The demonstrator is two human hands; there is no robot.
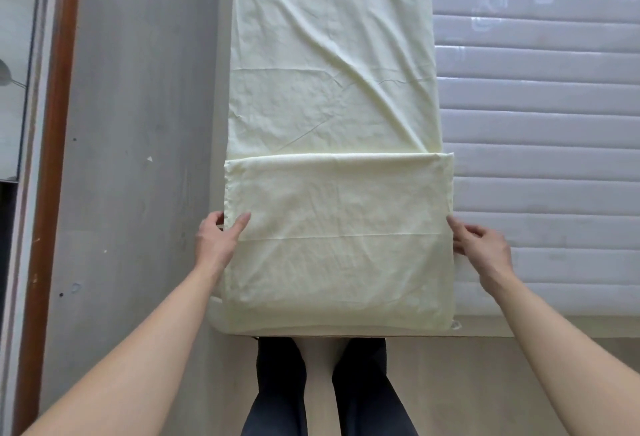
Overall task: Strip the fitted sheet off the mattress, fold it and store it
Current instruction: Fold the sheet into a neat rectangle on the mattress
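The pale yellow fitted sheet (332, 89) lies in a long narrow strip along the left edge of the bare white quilted mattress (536, 124). Its near end is folded over into a thicker rectangular layer (339, 245) that reaches the mattress's front edge. My left hand (218, 238) grips the left edge of that folded layer, thumb on top and fingers at the side. My right hand (481, 240) holds the layer's right edge, its fingers curled at the cloth's border.
A grey wall or floor surface (138, 158) runs left of the mattress, and beyond it stands a brown wooden frame (52, 158). My legs in dark trousers (325, 387) stand at the mattress's front edge on a light floor.
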